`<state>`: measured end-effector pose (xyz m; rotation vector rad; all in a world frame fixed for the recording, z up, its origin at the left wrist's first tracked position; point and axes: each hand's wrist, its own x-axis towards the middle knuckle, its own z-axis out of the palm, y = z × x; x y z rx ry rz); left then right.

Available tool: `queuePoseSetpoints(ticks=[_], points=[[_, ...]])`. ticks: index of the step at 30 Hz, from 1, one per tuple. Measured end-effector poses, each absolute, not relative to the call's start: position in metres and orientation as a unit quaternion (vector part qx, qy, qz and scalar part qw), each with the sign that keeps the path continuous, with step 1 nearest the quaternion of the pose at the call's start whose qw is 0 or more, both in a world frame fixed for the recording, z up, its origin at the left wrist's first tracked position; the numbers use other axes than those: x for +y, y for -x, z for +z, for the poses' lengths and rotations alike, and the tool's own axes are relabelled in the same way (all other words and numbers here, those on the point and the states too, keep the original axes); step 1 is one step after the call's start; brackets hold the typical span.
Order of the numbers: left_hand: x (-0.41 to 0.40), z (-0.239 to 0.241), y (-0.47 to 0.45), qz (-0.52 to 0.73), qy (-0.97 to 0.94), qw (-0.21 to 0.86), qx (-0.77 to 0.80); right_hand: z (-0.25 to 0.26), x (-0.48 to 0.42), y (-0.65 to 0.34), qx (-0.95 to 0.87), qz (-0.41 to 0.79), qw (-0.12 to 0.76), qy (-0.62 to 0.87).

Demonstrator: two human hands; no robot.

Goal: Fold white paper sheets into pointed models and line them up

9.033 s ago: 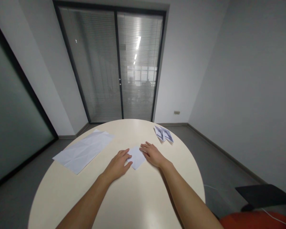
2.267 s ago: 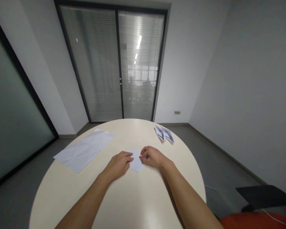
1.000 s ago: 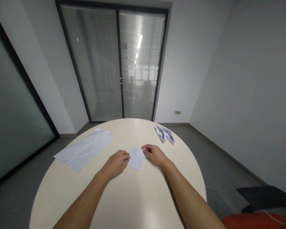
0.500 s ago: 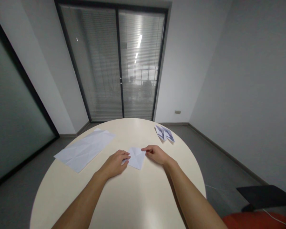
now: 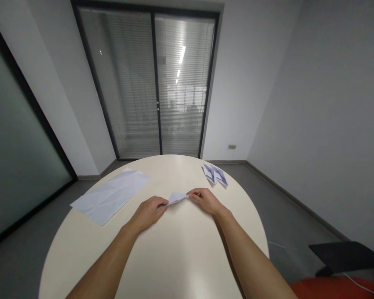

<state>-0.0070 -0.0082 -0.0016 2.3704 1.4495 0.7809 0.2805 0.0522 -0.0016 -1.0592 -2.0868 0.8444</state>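
Note:
Between my two hands is a small piece of folded white paper (image 5: pixel 177 197), seen now as a narrow, tilted shape over the middle of the table. My left hand (image 5: pixel 150 212) pinches its left end between thumb and fingers. At the right end, the fingertips of my right hand (image 5: pixel 205 200) are closed on the paper's corner. Its underside and the parts under my fingertips are hidden.
The round cream table (image 5: pixel 174 257) carries a large creased white sheet (image 5: pixel 112 195) at the left. A folded paper piece with dark markings (image 5: pixel 215 174) lies at the back right. Beyond the table's right edge are a black armrest (image 5: pixel 345 255) and a red seat (image 5: pixel 333 288).
The small paper lay flat, its creased face showing; now its near part is turned so it looks like a thin strip. My right hand has shifted slightly and both hands now grip its ends.

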Motion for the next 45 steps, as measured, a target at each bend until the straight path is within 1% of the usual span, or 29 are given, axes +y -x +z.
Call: queuePoseSetpoints(ticks=[6, 11, 15, 19, 24, 29, 34, 39, 45], points=[[-0.009, 0.005, 0.005, 0.299, -0.783, 0.083, 0.54, 0.002, 0.049, -0.277, -0.787, 0.312, 0.336, 0.413], [-0.006, 0.004, 0.0, 0.36, -0.766, 0.039, 0.532, 0.005, 0.05, -0.272, -0.784, 0.253, 0.387, 0.414], [-0.003, 0.003, -0.001, 0.406, -0.755, 0.02, 0.515, 0.009, 0.049, -0.269, -0.769, 0.266, 0.403, 0.419], [0.0, 0.0, -0.001, 0.427, -0.743, 0.037, 0.514, 0.008, 0.049, -0.267, -0.76, 0.279, 0.414, 0.416], [0.001, -0.004, -0.001, 0.41, -0.738, 0.073, 0.531, -0.001, 0.054, -0.268, -0.754, 0.304, 0.407, 0.417], [0.0, -0.008, 0.0, 0.353, -0.752, 0.097, 0.548, -0.008, 0.054, -0.27, -0.765, 0.327, 0.351, 0.43], [-0.001, -0.009, 0.0, 0.314, -0.769, 0.103, 0.547, -0.005, 0.049, -0.272, -0.797, 0.287, 0.302, 0.437], [-0.004, -0.003, -0.001, 0.286, -0.776, 0.112, 0.551, -0.004, 0.049, -0.271, -0.817, 0.24, 0.296, 0.433], [-0.006, -0.001, -0.002, 0.282, -0.784, 0.104, 0.544, -0.004, 0.05, -0.271, -0.836, 0.223, 0.298, 0.404]])
